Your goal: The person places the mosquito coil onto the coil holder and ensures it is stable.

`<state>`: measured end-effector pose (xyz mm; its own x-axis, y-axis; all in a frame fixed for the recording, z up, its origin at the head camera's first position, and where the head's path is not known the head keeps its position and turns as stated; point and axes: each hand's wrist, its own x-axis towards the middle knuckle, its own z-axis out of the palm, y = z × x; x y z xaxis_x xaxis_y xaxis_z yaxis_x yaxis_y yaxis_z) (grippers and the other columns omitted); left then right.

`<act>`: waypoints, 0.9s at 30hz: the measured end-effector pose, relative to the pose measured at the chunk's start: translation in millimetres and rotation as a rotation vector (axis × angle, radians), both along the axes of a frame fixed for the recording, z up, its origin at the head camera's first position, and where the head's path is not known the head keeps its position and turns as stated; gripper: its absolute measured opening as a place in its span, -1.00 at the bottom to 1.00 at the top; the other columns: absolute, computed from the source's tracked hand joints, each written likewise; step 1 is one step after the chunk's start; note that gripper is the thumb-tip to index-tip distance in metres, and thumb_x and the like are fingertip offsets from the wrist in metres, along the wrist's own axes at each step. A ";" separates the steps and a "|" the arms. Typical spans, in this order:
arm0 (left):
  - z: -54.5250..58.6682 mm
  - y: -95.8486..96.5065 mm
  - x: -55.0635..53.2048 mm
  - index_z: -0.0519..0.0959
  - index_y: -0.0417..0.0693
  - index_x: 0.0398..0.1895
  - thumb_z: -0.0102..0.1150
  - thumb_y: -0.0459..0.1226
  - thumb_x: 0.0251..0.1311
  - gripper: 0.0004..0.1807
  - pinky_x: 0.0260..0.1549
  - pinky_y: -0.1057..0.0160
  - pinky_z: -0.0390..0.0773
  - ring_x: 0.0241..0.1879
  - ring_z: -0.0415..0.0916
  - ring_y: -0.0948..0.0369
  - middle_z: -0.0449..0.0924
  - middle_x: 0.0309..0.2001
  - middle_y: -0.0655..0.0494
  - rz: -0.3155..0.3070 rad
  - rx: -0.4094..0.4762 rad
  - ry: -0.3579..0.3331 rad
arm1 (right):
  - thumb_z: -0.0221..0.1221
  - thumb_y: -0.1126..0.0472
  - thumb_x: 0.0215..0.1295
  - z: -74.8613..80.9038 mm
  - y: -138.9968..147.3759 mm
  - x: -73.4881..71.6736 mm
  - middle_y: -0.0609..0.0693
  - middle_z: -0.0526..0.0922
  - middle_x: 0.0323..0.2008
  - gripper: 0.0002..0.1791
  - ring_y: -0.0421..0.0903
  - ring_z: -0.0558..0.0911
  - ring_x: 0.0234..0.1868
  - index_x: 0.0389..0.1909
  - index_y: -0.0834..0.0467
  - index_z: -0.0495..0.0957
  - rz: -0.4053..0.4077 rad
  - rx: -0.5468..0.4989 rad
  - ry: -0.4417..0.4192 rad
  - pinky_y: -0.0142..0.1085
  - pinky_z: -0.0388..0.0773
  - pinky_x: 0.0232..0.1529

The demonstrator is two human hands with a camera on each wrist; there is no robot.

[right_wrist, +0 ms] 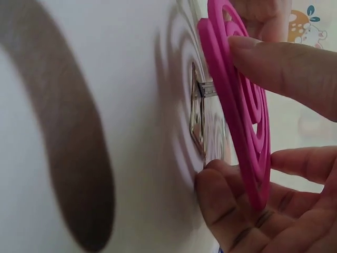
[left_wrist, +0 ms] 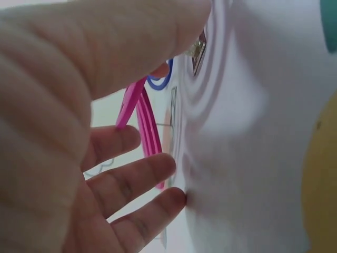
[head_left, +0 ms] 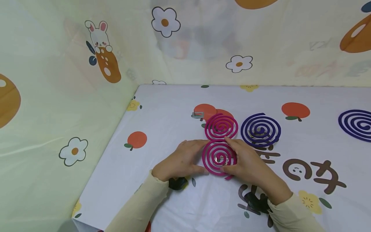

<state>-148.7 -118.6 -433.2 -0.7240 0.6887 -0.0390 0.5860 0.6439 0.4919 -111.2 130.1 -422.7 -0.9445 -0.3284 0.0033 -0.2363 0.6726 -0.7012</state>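
A pink mosquito coil (head_left: 213, 169) sits over a small metal stand (right_wrist: 198, 110) on the table, tilted in the right wrist view. My right hand (head_left: 249, 161) holds its right side, thumb on the upper face and fingers round the edge. On the left side, my left hand (head_left: 182, 158) has its index finger and thumb at the rim, the other fingers loosely extended in the left wrist view. Just beyond lies a second pink coil (head_left: 206, 127), and to its right a dark blue coil (head_left: 242, 130).
Another dark blue coil (head_left: 342, 120) lies at the right edge of the head view. A loose metal stand (head_left: 198, 114) is left of the far pink coil. The tablecloth (head_left: 162, 112) has printed fruit and lettering; a patterned curtain (head_left: 197, 58) rises behind.
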 end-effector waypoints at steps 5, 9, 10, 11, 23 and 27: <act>0.9 -0.7 -1.2 0.33 0.02 0.55 0.59 -0.02 0.08 -0.03 0.42 -0.06 0.29 0.46 0.34 0.13 0.45 0.44 0.10 -0.010 -0.007 0.000 | 0.61 0.15 0.02 2.3 -3.7 0.8 0.33 0.51 0.27 0.08 0.28 0.52 0.26 0.53 0.35 0.27 -0.011 0.022 -0.011 0.14 0.66 0.09; 1.0 -0.9 -1.4 0.33 0.00 0.54 0.62 -0.02 0.05 -0.01 0.41 -0.02 0.32 0.45 0.35 0.14 0.47 0.43 0.10 -0.019 -0.010 0.017 | 0.62 0.12 0.01 3.8 -7.6 1.2 0.34 0.51 0.26 0.09 0.28 0.54 0.25 0.51 0.38 0.28 -0.013 0.041 0.001 0.18 0.62 0.14; 0.8 -1.0 -1.6 0.33 0.00 0.54 0.62 -0.02 0.04 0.00 0.40 -0.02 0.32 0.44 0.35 0.14 0.47 0.43 0.10 -0.020 -0.010 0.021 | 0.63 0.12 0.00 4.1 -8.7 1.4 0.34 0.51 0.26 0.10 0.28 0.54 0.24 0.51 0.38 0.28 -0.014 0.044 0.003 0.18 0.61 0.14; 0.8 -1.2 -1.7 0.33 0.00 0.54 0.63 -0.02 0.04 0.00 0.40 -0.02 0.32 0.44 0.35 0.15 0.47 0.43 0.10 -0.021 -0.012 0.023 | 0.63 0.11 0.00 4.5 -9.8 1.5 0.34 0.51 0.26 0.09 0.28 0.54 0.24 0.51 0.39 0.28 -0.014 0.046 0.008 0.19 0.60 0.15; 2.1 -5.0 -3.9 0.35 0.03 0.53 0.63 0.01 0.02 -0.01 0.43 -0.02 0.28 0.46 0.33 0.15 0.45 0.44 0.12 -0.015 -0.032 0.006 | 0.61 0.14 0.00 6.0 -17.5 0.7 0.36 0.51 0.24 0.08 0.26 0.54 0.21 0.50 0.41 0.28 -0.015 0.048 0.026 0.20 0.54 0.22; 1.8 -5.7 -4.4 0.36 0.03 0.52 0.63 0.02 0.01 0.00 0.44 -0.02 0.27 0.46 0.33 0.16 0.45 0.44 0.13 -0.017 -0.031 -0.002 | 0.61 0.10 0.00 6.6 -18.4 1.2 0.36 0.51 0.23 0.11 0.25 0.55 0.20 0.51 0.40 0.26 -0.021 0.062 0.014 0.20 0.55 0.20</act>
